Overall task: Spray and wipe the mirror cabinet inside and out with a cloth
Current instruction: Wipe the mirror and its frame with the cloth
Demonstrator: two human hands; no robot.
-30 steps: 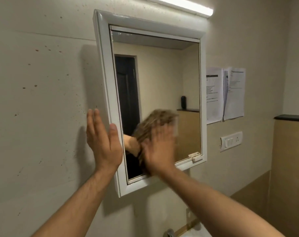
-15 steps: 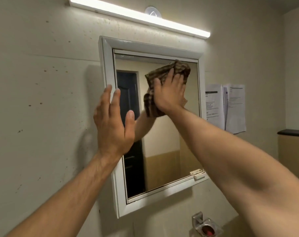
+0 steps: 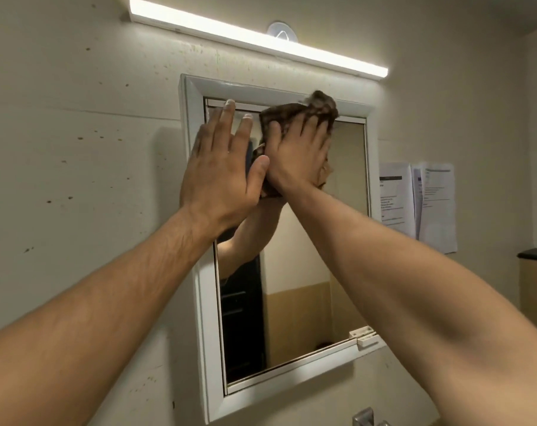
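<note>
Right hand (image 3: 298, 155) presses the brown checked cloth (image 3: 316, 109) with spread fingers against the glass at the top of the mirror cabinet (image 3: 205, 302). Left hand (image 3: 221, 173), flat and holding nothing, braces its upper-left frame. Advised: even pressure, overlapping strokes into the corners.

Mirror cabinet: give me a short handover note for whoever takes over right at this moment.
Left hand: flat, fingers straight, at the cabinet's upper left corner.
Right hand: pressing the cloth flat on the glass near its top edge.
Mirror cabinet: on the wall, door closed.
Done: front wiping under way; how much, cannot tell.
Left: rest of the glass, frame, then the inside.
</note>
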